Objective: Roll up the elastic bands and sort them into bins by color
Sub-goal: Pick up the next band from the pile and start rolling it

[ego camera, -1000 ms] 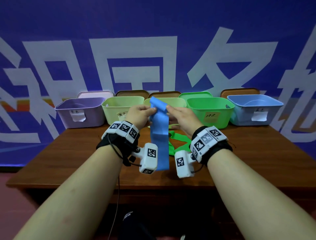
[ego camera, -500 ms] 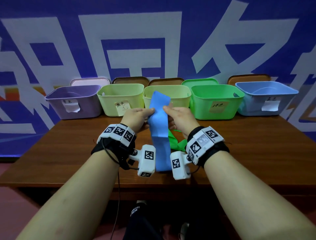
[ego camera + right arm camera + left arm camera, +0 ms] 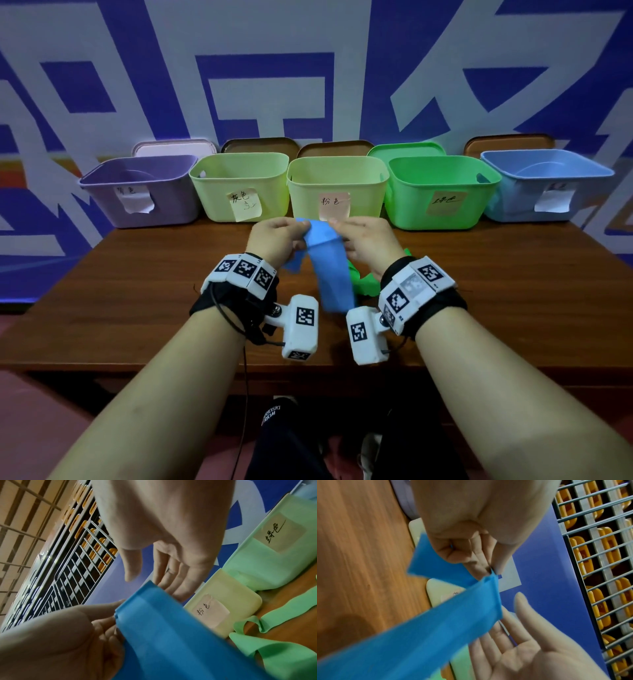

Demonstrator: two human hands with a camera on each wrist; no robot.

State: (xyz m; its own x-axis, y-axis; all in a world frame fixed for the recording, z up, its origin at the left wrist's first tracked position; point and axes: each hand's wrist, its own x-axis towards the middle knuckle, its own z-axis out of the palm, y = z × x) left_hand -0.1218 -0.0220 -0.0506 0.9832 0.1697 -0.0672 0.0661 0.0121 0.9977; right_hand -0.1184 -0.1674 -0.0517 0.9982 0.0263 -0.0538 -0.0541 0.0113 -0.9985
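Observation:
A blue elastic band [image 3: 330, 270] hangs between my hands above the wooden table [image 3: 513, 291], its top folded over with a short end drooping to the left. My left hand [image 3: 274, 236] pinches the fold's corner between thumb and fingers, seen close in the left wrist view [image 3: 489, 569]. My right hand [image 3: 364, 240] has straight fingers [image 3: 505, 635] that lie against the back of the fold, the thumb apart from it. A green band [image 3: 368, 286] lies crumpled on the table under my right hand, also in the right wrist view [image 3: 274, 655].
Several open bins line the table's far edge: purple [image 3: 137, 192], light green [image 3: 239, 185], pale yellow [image 3: 337, 185], green [image 3: 442, 192] and blue [image 3: 548, 185], each with a paper label. Lids lean on the blue-and-white wall behind them.
The band's upright top end has been folded over toward the left and both hands have dropped lower, closer to the table. The green band has not moved.

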